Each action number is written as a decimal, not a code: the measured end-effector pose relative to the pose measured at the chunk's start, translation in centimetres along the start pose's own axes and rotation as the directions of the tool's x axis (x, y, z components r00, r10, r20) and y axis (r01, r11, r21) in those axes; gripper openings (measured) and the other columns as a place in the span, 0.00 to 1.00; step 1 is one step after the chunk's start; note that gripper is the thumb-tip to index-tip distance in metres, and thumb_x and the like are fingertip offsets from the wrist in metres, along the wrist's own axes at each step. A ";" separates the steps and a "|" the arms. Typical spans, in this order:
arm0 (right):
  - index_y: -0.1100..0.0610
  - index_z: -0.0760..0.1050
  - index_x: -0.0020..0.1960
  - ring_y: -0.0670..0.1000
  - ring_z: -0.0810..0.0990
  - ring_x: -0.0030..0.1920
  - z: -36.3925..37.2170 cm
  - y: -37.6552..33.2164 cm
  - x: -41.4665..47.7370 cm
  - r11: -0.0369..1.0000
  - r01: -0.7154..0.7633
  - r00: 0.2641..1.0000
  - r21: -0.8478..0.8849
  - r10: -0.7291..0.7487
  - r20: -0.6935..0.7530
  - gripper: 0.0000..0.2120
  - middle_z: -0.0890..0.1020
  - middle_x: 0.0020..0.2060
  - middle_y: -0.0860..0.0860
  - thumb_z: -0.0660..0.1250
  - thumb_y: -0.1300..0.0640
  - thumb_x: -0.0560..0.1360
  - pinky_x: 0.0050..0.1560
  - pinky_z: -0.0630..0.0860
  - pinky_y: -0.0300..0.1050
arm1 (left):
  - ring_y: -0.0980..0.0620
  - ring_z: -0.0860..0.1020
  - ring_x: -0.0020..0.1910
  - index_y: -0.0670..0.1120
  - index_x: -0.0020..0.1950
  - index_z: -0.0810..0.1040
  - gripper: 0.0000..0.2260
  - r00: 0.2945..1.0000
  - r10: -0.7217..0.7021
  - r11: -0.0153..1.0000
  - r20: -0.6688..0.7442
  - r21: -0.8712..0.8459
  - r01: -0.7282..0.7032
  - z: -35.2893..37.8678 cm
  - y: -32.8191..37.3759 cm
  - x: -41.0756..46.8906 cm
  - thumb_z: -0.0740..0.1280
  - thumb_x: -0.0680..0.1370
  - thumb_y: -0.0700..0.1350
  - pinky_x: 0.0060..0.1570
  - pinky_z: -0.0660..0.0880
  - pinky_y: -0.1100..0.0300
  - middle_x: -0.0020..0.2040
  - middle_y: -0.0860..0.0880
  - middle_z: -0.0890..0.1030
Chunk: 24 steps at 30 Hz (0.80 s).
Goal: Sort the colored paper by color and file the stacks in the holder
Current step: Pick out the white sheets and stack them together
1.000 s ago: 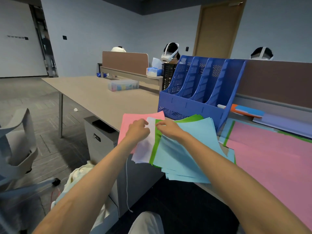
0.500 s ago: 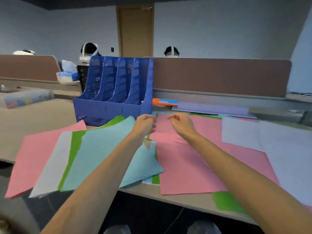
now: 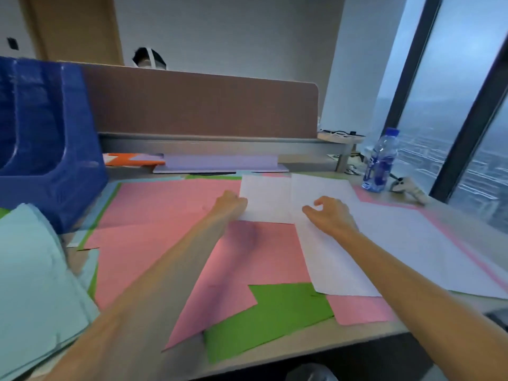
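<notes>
At the far left we saw the pale blue paper stack [image 3: 33, 273] overhanging the desk edge, in front of the blue plastic file holder [image 3: 49, 149]. Overlapping pink sheets [image 3: 165, 215] covered the middle, a green sheet [image 3: 269, 312] beneath them. Our left hand [image 3: 229, 204] pinched the small white sheet's [image 3: 265, 200] edge. Our right hand [image 3: 330, 215], fingers spread, rested on the larger white sheet [image 3: 332, 259]. A clear water bottle [image 3: 380, 160] stood far right.

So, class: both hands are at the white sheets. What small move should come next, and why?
Probably slide the smaller white sheet, pinched by the left hand, onto the larger white sheet under the right hand. They overlap already, and white is not yet stacked.
</notes>
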State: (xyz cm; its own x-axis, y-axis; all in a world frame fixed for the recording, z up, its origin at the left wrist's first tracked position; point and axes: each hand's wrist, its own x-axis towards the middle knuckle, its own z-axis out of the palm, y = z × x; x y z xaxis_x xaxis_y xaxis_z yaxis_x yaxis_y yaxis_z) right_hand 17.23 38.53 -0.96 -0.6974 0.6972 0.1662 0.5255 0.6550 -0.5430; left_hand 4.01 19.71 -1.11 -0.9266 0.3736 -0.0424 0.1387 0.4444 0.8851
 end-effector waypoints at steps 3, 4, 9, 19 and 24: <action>0.53 0.55 0.77 0.67 0.51 0.75 -1.1 3.0 1.5 0.907 -0.166 0.972 -0.386 0.217 0.094 0.45 0.56 0.76 0.60 0.56 0.26 0.69 0.70 0.50 0.69 | 0.40 0.72 0.63 0.39 0.67 0.69 0.20 0.998 -0.059 0.997 0.011 0.053 0.059 1.6 0.0 2.2 0.61 0.76 0.45 0.57 0.70 0.53 0.65 0.41 0.73; 0.53 0.51 0.78 0.69 0.47 0.75 -1.2 3.7 1.7 0.890 -0.217 0.954 -0.401 0.280 0.106 0.48 0.51 0.77 0.61 0.55 0.24 0.68 0.69 0.45 0.72 | 0.39 0.73 0.64 0.39 0.67 0.68 0.21 0.998 -0.065 0.997 0.022 0.031 0.064 2.0 0.2 2.5 0.61 0.76 0.44 0.59 0.71 0.52 0.66 0.41 0.73; 0.53 0.52 0.78 0.70 0.56 0.73 -1.1 6.4 2.2 0.845 -0.312 0.931 -0.435 0.364 0.039 0.44 0.55 0.76 0.63 0.50 0.28 0.71 0.69 0.49 0.71 | 0.41 0.76 0.53 0.38 0.65 0.67 0.21 0.996 -0.088 0.995 0.014 -0.046 0.088 3.0 1.2 4.0 0.64 0.74 0.41 0.48 0.74 0.53 0.58 0.39 0.75; 0.57 0.64 0.72 0.62 0.70 0.66 -0.3 3.6 1.0 0.844 -0.039 0.982 -0.534 0.131 0.135 0.40 0.71 0.67 0.60 0.49 0.28 0.73 0.67 0.66 0.59 | 0.48 0.74 0.33 0.39 0.45 0.74 0.07 0.979 -0.085 0.942 0.185 -0.305 0.140 4.9 3.4 3.6 0.59 0.76 0.29 0.34 0.69 0.59 0.37 0.42 0.75; 0.56 0.66 0.71 0.60 0.71 0.65 -0.1 1.4 -0.7 0.875 0.088 0.972 -0.476 0.030 0.234 0.37 0.72 0.66 0.58 0.49 0.30 0.75 0.63 0.67 0.53 | 0.42 0.78 0.52 0.35 0.62 0.72 0.28 0.976 0.027 0.972 0.218 -0.233 0.025 7.3 2.5 5.0 0.60 0.62 0.39 0.51 0.76 0.51 0.57 0.38 0.78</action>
State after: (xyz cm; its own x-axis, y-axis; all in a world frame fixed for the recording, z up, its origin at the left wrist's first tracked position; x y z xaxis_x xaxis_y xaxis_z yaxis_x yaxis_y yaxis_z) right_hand 18.54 38.98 -1.74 -0.7760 0.6289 -0.0474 0.6307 0.7730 -0.0691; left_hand 2.27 28.61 -2.46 -0.8240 0.5541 -0.1187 0.0298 0.2515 0.9674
